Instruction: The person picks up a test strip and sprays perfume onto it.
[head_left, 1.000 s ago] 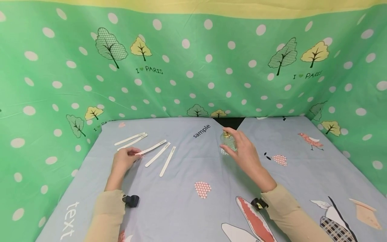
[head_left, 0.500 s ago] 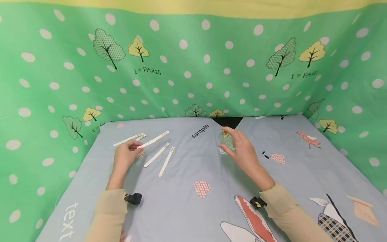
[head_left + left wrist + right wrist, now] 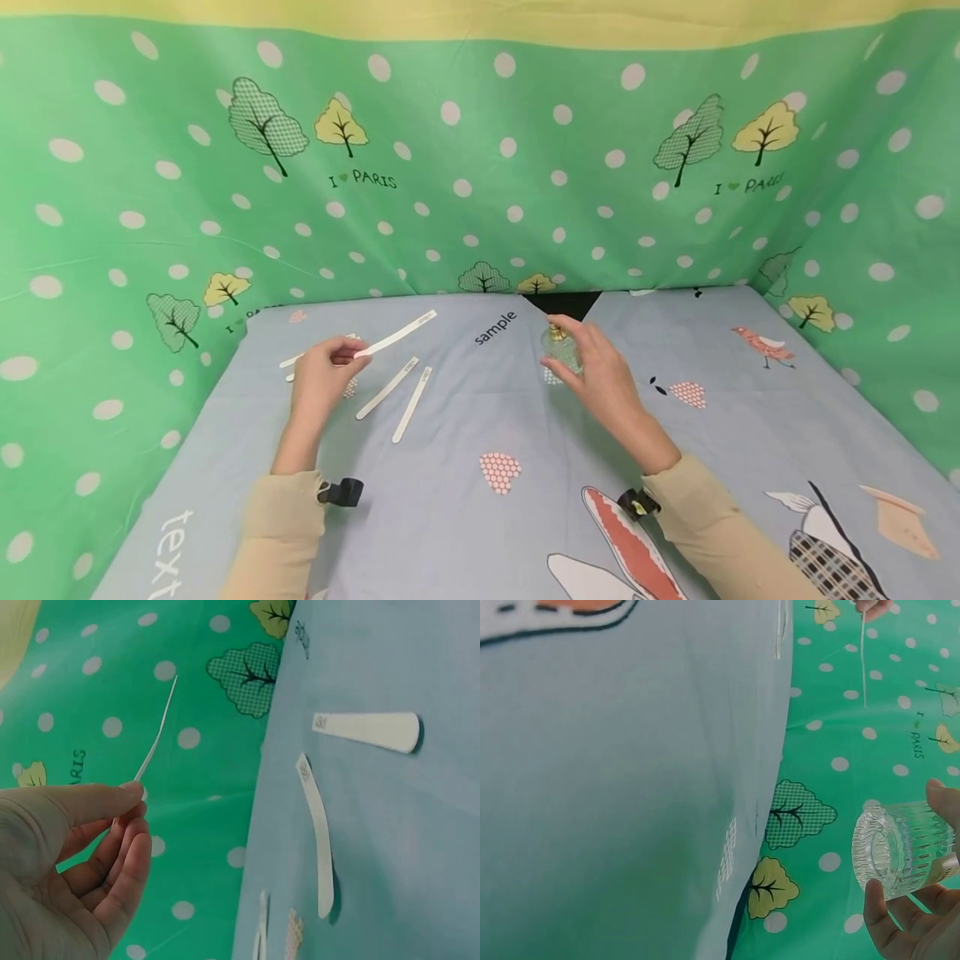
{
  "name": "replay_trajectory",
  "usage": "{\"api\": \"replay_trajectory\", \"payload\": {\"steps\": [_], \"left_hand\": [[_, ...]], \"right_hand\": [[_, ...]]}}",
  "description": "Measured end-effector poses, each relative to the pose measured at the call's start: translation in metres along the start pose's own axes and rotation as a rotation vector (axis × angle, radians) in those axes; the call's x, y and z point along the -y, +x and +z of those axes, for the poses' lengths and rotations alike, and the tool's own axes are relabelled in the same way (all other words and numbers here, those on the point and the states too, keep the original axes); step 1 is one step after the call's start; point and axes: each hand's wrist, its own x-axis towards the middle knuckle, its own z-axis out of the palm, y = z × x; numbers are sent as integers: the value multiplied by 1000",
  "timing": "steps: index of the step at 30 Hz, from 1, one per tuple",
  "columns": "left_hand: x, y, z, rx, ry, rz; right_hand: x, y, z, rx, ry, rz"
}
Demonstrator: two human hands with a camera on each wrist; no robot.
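Observation:
My left hand (image 3: 321,379) pinches a white perfume test strip (image 3: 401,332) by one end between thumb and fingers. The strip's printed end points up and to the right, and in the left wrist view the strip (image 3: 162,724) is seen edge-on with a slight bend. My right hand (image 3: 609,379) holds a clear ribbed glass perfume bottle (image 3: 559,352) with a gold neck, the index finger at its top and the thumb low on its side. The right wrist view shows the thick base of the bottle (image 3: 881,851). A wide space separates strip and bottle.
Two loose test strips, the nearer-left strip (image 3: 386,389) and the strip beside it (image 3: 412,406), lie on the grey printed cloth (image 3: 450,517). Others lie partly hidden behind the left hand. A green dotted curtain (image 3: 480,208) encloses the back and sides.
My left hand has lifted the strip off the cloth and moved up and right with it. The right hand keeps its hold on the perfume bottle in nearly the same place.

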Motion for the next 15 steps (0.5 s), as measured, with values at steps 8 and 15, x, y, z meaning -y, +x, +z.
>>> {"api": "replay_trajectory", "payload": {"steps": [8, 15], "left_hand": [[-14, -3, 5, -22, -29, 47], [-29, -2, 16, -54, -99, 146]], "right_hand": [[-1, 0, 3, 0, 9, 7], [-3, -1, 4, -10, 5, 3]]}}
